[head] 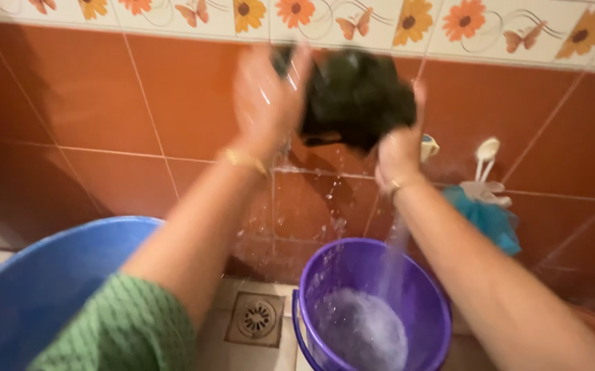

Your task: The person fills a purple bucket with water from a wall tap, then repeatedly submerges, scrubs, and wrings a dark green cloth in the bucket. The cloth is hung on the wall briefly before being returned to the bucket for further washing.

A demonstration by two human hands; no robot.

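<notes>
At the far left a big blue tub is standing on the floor, and the green patterned sleeve of the person is covering a part of its rim. Beside it, a square metal floor drain is lying in the tiles. The left hand is raised high in front of the orange wall tiles, with the fingers spread apart and the palm pressing against the left side of a dark wet cloth; a gold bangle is sitting on this wrist. The cloth is being held up in the air, bunched, between both hands and above the purple bucket. The right hand is closed tight on the lower right part of the cloth, and water is running down from there in a thin stream into the foamy water of the bucket. To do this squeezing well, I think both hands should be gripping the bundle firmly and staying directly over the bucket, so that the water is falling inside and not on the floor. To the right, a blue mesh sponge and a white plastic holder are hanging at the wall.
</notes>
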